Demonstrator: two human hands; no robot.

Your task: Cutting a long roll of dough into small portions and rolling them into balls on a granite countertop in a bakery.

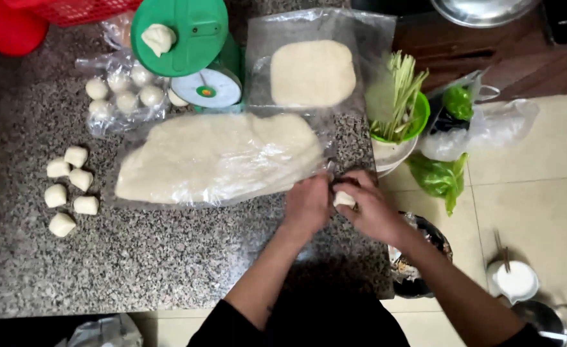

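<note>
both hands meet at the right edge of the granite counter (pixel 168 270). the right hand (pixel 370 209) has its grip closed around a small dough piece (pixel 344 199), while the left hand (pixel 308 204) lies just beside it with fingers curled at the plastic's edge; whether its grip holds anything i cannot tell. the large dough slab (pixel 216 157) under clear plastic lies just left of the hands. cut dough lumps (pixel 68 189) sit well apart at far left, a green scale (pixel 190 45) behind.
</note>
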